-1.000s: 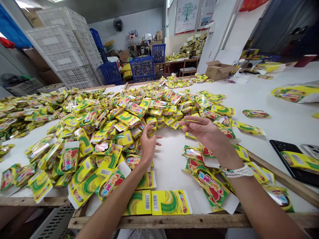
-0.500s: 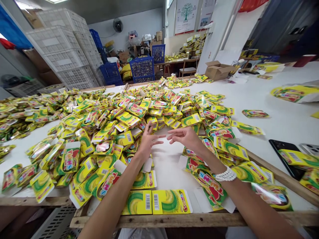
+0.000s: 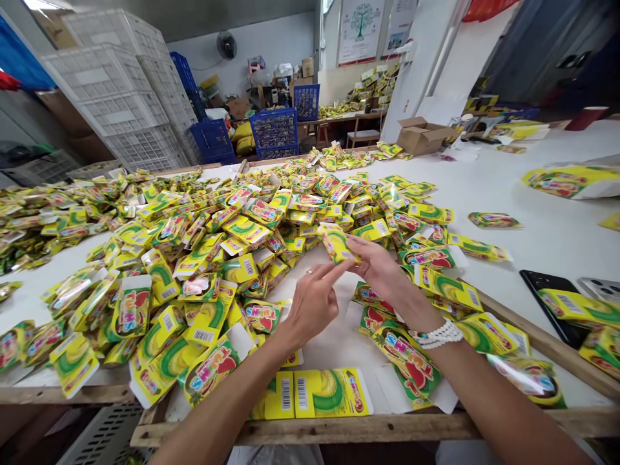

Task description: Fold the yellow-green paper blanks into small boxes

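Observation:
My right hand (image 3: 375,265), with a white beaded bracelet at its wrist, grips a small yellow carton (image 3: 335,244) above the white table. The carton is tilted, its far end pointing up and to the left. My left hand (image 3: 316,300) is just below and left of it. Its index finger reaches out to the carton's near end and seems to touch it, while the other fingers are bent with nothing visible in them. Two yellow cartons with barcodes, one of them this carton (image 3: 332,392), lie end to end along the front edge.
A large heap of similar cartons (image 3: 232,226) spreads across the middle and left. More cartons (image 3: 402,355) lie beside my right forearm. A wooden strip (image 3: 368,427) edges the table. A black phone (image 3: 552,303) lies at the right, a cardboard box (image 3: 423,137) farther back.
A carton is now in my right hand, which was empty with its fingers spread. My left hand has moved down and right, its spread fingers now bent except the index.

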